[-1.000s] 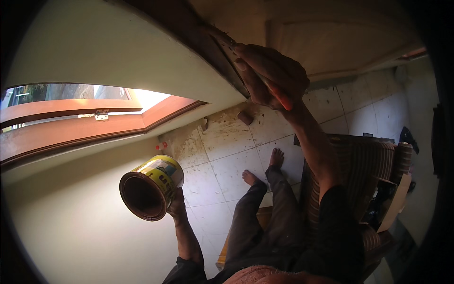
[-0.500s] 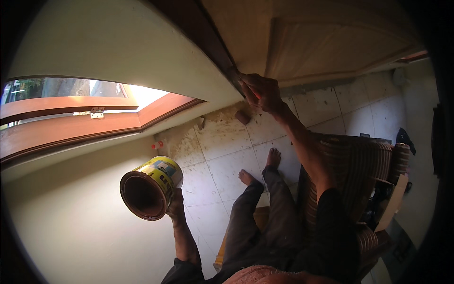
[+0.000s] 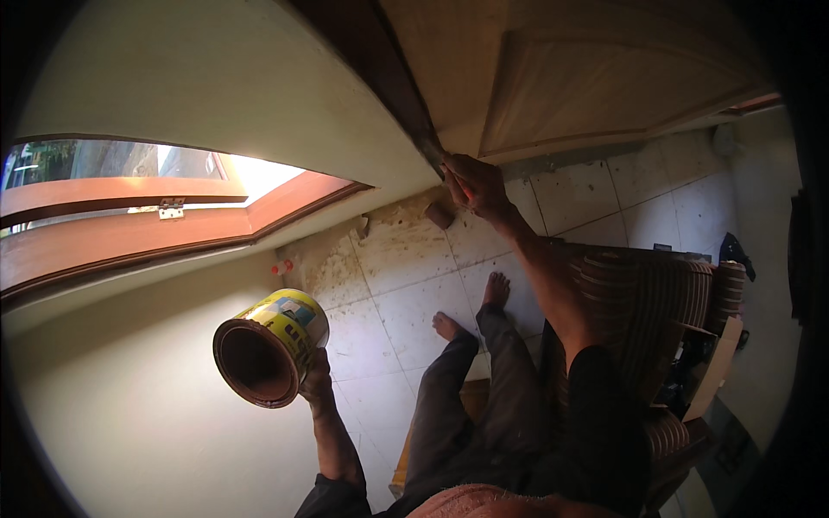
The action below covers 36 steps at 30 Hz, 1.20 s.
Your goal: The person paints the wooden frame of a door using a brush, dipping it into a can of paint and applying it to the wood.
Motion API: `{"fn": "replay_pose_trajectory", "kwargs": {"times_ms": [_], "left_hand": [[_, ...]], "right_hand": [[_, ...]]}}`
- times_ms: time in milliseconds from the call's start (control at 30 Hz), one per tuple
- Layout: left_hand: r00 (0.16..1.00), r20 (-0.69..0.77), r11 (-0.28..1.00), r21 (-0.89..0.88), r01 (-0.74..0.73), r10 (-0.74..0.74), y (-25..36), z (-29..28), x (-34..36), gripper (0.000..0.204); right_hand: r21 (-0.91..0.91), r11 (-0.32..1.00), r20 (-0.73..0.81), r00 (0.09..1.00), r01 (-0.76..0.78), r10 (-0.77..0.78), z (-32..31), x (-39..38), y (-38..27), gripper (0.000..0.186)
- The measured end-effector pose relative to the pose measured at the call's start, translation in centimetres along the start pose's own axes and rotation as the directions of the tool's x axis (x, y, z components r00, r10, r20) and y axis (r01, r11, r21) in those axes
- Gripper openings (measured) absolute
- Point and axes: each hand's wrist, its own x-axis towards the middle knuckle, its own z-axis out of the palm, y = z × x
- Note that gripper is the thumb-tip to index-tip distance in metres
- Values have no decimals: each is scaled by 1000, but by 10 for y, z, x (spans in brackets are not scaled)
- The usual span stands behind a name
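My left hand (image 3: 317, 377) is closed around the side of a yellow-and-white paint can (image 3: 298, 324), which is tilted so its open mouth shows. Inside, the can is coated dark brown; how much paint it holds is too dark to tell. My right hand (image 3: 482, 188) grips a paintbrush with an orange handle (image 3: 464, 185), held against the lower part of a dark brown door frame (image 3: 384, 82). The fingers and shadow hide the bristles. Right beside that frame stands a light wooden panelled door (image 3: 561, 95).
A window with an orange-brown frame (image 3: 112, 243) opens at the left. On the stained tile floor (image 3: 410, 306) lie a brown block (image 3: 439, 215) and a small red-and-white item (image 3: 282, 268). A striped sofa (image 3: 622, 289) with an open carton (image 3: 715, 371) stands at my right.
My right hand has moved slightly down along the door frame with the paintbrush. The paint can in my left hand sits a little further left and lower in view.
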Motion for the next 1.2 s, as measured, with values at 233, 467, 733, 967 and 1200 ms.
{"fn": "replay_pose_trajectory", "kwargs": {"times_ms": [233, 467, 733, 967, 1200], "left_hand": [[997, -35, 995, -68, 68, -70, -5, -8, -1, 77], [994, -25, 989, -103, -105, 103, 3, 3, 10, 64], [991, 21, 983, -130, -126, 130, 1, 1, 9, 52], [993, 87, 993, 83, -85, 78, 14, -13, 4, 51], [982, 176, 994, -95, -49, 65, 109, -18, 24, 99]], "right_hand": [[19, 1000, 16, 1000, -21, 21, 1, 26, -13, 28], [-79, 966, -225, 939, 247, -259, -59, 108, -89, 28], [-54, 997, -118, 991, 51, -57, 8, -18, 12, 15], [-172, 976, -80, 990, -131, 119, -27, 7, -41, 11], [244, 865, -165, 860, -439, 483, -169, 135, -214, 9]]}}
